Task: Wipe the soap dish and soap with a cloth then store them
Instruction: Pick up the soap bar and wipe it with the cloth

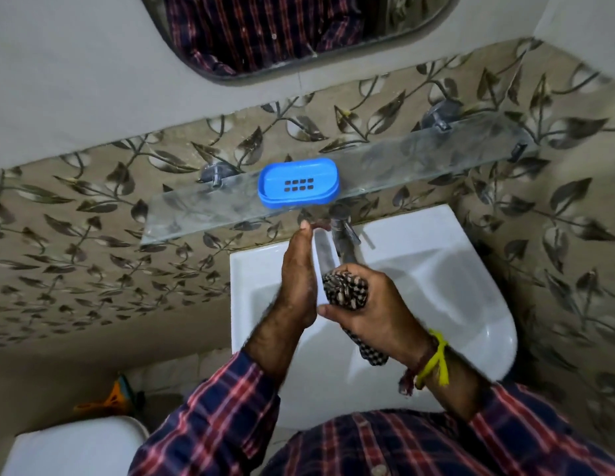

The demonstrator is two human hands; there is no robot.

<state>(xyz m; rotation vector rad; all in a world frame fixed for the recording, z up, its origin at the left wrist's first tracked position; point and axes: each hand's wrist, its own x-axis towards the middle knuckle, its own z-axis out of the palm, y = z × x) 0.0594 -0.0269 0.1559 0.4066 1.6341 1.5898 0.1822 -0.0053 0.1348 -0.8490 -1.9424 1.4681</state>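
Note:
The empty blue soap dish (pixel 298 183) sits on the glass shelf (pixel 182 214) above the basin. My left hand (pixel 297 280) stands edge-on over the basin with fingers stretched forward. A pale bar of soap (pixel 321 262) lies against its palm, and the fingertips hook over the bar's far end. My right hand (pixel 374 310) grips a bunched black-and-white checked cloth (pixel 347 290) and presses it against the soap. A tail of the cloth hangs below the right wrist.
A white wash basin (pixel 436 276) lies under both hands, with a metal tap (pixel 343 235) just beyond the fingers. A mirror (pixel 299 32) hangs on the wall above. A white toilet tank (pixel 76 448) and an orange object (pixel 110 400) are at lower left.

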